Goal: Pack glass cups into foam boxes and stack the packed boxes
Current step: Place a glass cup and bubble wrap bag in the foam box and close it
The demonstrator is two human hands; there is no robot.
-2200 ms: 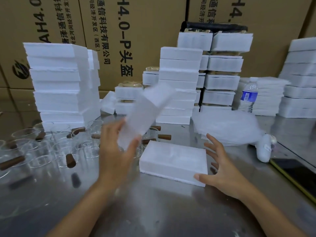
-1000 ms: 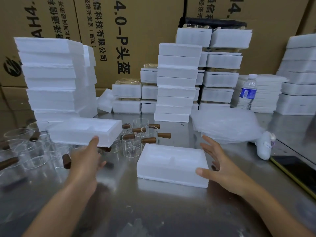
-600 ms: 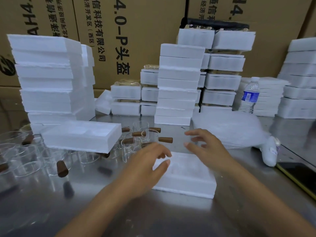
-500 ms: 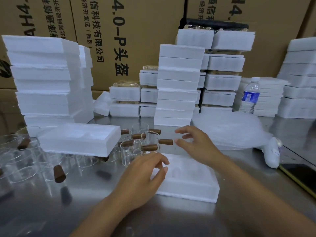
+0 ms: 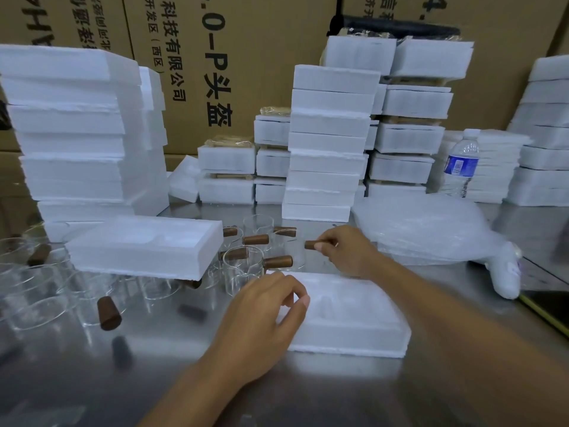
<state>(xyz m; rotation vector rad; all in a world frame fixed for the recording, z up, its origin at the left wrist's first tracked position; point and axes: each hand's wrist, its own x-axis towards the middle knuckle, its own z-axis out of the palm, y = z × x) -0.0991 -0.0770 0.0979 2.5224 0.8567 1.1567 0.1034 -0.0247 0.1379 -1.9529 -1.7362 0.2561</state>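
An open white foam box (image 5: 351, 315) with moulded hollows lies on the steel table in front of me. My left hand (image 5: 261, 322) rests at its left edge, fingers loosely curled, holding nothing. My right hand (image 5: 345, 251) pinches the brown wooden handle of a glass cup (image 5: 297, 252) just behind the box. A second foam half (image 5: 144, 246) rests on top of several clear glass cups (image 5: 241, 268) at the left.
Tall stacks of white foam boxes (image 5: 329, 143) stand at the back, left (image 5: 77, 134) and right (image 5: 545, 131). A water bottle (image 5: 462, 164), a bag of foam sheets (image 5: 431, 229) and a dark phone edge (image 5: 548, 306) are on the right. Cardboard cartons form the back wall.
My left hand set the second foam half on the cups at the left and came back to the open box. My right hand reached forward and took hold of a cup's handle.
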